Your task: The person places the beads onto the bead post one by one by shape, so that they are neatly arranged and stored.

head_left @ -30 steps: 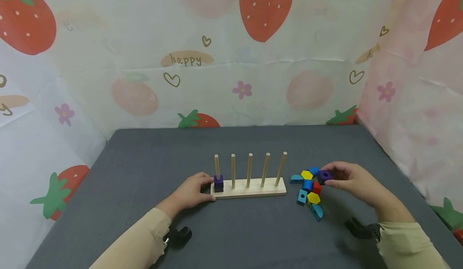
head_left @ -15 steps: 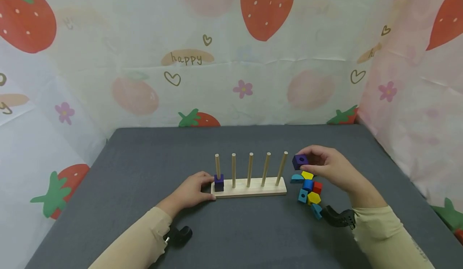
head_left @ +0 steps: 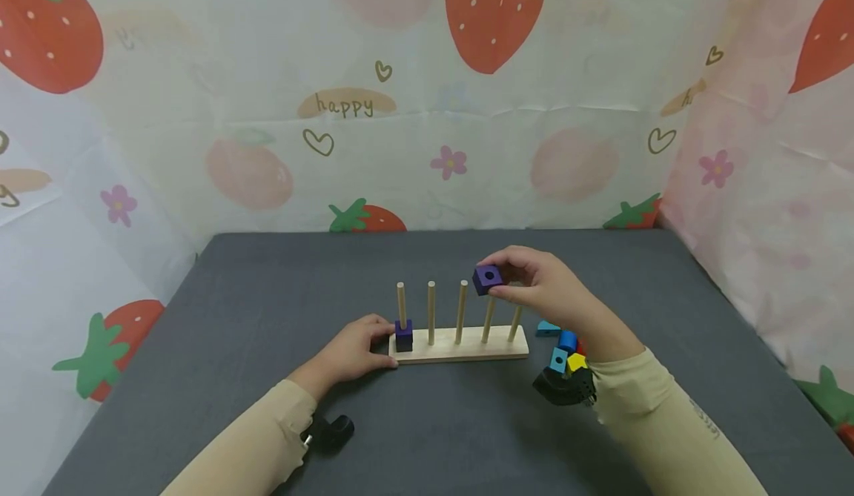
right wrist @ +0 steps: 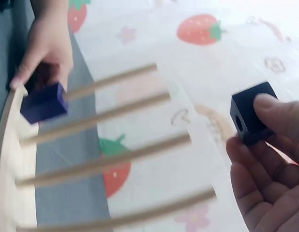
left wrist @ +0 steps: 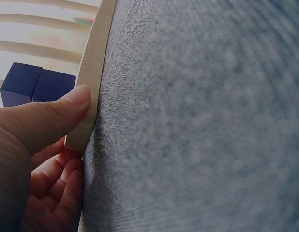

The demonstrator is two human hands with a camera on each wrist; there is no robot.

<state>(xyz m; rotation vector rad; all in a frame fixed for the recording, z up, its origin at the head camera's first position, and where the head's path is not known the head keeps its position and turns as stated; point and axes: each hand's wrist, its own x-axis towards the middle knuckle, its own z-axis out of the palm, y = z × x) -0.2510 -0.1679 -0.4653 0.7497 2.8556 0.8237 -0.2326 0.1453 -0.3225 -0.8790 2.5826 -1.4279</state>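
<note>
A wooden peg board (head_left: 443, 355) with several upright pegs lies in the middle of the table. My left hand (head_left: 353, 349) grips its left end, thumb on the front face. Two purple blocks (left wrist: 38, 86) sit stacked on the leftmost peg, close to that hand. My right hand (head_left: 543, 285) pinches a purple cube (head_left: 488, 279) with a hole through it, between thumb and fingers. In the head view the cube hangs at the height of the peg tops, in front of the fourth peg's upper part. The right wrist view shows the cube (right wrist: 253, 113) apart from the pegs.
To the right of the board lie loose blocks, partly hidden by my right arm: a light-blue half-round (head_left: 548, 328), a blue block (head_left: 568, 341), a light-blue block (head_left: 558, 360), a yellow one (head_left: 577, 363). Black wrist mounts (head_left: 330, 434) stick out below both hands.
My right hand has lifted the purple cube from beside the loose blocks and carried it left over the peg board. My left hand has stayed on the board's end.
</note>
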